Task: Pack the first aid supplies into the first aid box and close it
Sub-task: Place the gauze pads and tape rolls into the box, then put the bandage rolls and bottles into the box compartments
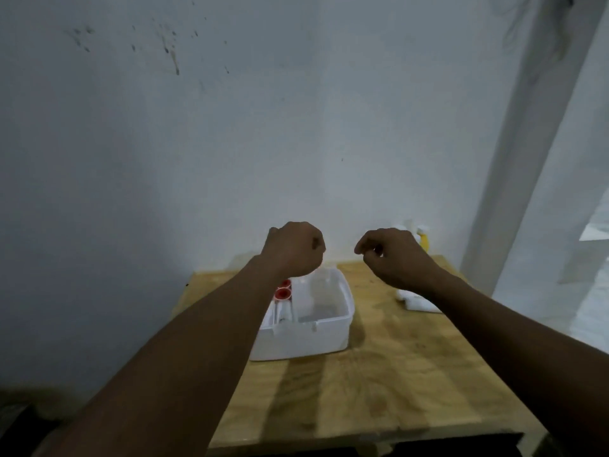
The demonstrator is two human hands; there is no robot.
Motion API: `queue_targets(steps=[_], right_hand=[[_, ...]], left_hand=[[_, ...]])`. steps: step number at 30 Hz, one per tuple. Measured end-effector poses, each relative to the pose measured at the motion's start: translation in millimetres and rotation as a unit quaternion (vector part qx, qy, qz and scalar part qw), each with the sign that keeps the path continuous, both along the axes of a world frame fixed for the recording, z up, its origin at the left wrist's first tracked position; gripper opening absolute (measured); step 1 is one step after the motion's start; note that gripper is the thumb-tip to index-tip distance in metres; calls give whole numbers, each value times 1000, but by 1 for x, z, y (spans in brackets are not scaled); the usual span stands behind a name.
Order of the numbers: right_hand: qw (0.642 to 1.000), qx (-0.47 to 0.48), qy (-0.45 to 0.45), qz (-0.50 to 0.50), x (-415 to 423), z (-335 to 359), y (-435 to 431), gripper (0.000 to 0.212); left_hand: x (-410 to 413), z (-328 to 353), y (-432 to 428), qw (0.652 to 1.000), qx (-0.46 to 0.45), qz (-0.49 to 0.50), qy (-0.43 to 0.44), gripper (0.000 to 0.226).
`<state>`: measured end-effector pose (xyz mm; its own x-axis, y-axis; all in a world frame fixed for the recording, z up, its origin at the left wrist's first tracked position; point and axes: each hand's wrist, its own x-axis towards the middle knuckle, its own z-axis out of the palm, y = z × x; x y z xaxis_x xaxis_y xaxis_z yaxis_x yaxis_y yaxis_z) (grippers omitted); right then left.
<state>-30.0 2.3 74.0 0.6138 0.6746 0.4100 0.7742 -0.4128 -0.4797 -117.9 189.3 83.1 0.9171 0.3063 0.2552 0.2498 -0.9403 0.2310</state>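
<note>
Both up above the open white plastic box [329,336]: left hand [293,250] a fist, right hand [392,258] loosely curled (nothing held in either).

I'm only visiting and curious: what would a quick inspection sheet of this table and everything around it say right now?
Surface: wooden table, pale grain, set against the wall.
Job's things: white first aid box open; red-capped items and white tubes in its left part; white packs on the table to its right; yellow bottle at the back.
Clutter: nothing seen.
Hands: left hand fisted above the box, contents hidden; right hand loosely curled, nothing seen in it.
Cables: none clearly seen.
Surroundings: pale wall with dark specks; white pillar at right.
</note>
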Motion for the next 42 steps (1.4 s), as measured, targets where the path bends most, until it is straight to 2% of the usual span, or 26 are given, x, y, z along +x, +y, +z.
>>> queue_targets(steps=[5,10,13,17,21,25,28,34,38,42], right_hand=[[991,-51,54,-110,53,-42,-58,21],[978,-132,72,-145,86,-86,-101,23],[973,-151,73,-157,92,-107,-111,29],[975,-141,89,-146,97,-130,-116,34],[973,-160,84,-140,100,-137,-116,35],[969,-194,98,-117,98,-127,-116,20],[967,-209,102,-106,97,-122,-118,21],[964,-223,113,-96,91,-120,-130,24],[957,-234,143,-92,88,-112,-142,21],[951,-237,175,-97,89,-98,-151,24]], left_hand=[[52,-23,-64,993,36,-98,45,30],[99,-64,-103,978,46,-141,149,50],[117,-86,-112,969,44,-169,177,63],[133,-105,-117,966,46,-157,199,44],[138,-110,-116,970,37,-158,180,43],[136,-114,-115,973,24,-160,168,42],[133,-119,-119,976,9,-160,147,31],[126,-124,-133,984,-10,-149,100,33],[122,-123,-137,982,-57,-157,92,37],[118,-102,-130,982,-82,-164,43,27]])
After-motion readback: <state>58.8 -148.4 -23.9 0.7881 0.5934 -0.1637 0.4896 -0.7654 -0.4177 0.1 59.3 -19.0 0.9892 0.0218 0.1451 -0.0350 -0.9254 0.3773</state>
